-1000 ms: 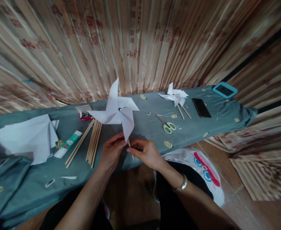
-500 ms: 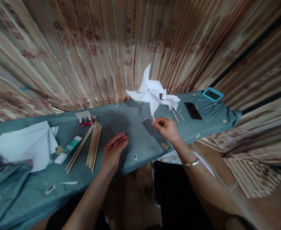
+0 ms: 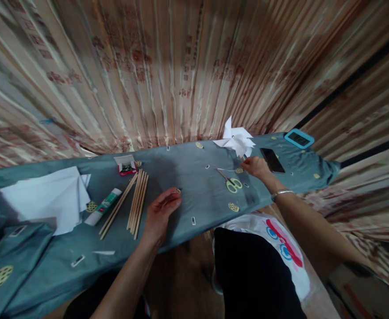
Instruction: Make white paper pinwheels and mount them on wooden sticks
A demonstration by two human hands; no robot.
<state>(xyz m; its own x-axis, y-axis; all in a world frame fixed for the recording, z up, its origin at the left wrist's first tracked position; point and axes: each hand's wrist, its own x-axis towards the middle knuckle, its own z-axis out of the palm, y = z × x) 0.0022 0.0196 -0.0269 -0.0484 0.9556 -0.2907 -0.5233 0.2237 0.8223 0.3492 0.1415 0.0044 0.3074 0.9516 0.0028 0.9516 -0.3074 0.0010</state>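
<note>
My right hand (image 3: 256, 167) is closed on the stick of a white paper pinwheel (image 3: 236, 138), at the back right of the cloth-covered table. The pinwheel overlaps the place of the other pinwheels and mostly hides them. Left of that hand lies a pair of scissors (image 3: 229, 179) with pale yellow-green handles. My left hand (image 3: 161, 212) hovers over the table's middle, fingers loosely curved and holding nothing that I can see. Just left of it lie several wooden sticks (image 3: 137, 206).
A glue stick (image 3: 103, 207), white paper sheets (image 3: 48, 195) and a small red box (image 3: 126, 165) of dark pieces are on the left. A phone (image 3: 272, 160) and a blue-framed digital clock (image 3: 299, 138) lie at right. Curtains (image 3: 181, 66) hang behind the table. A white bag (image 3: 289, 248) is below the front edge.
My right hand has carried the pinwheel right and down to the other pinwheels. The scissors now show. My left hand has stayed nearly where it was, and the view has shifted slightly.
</note>
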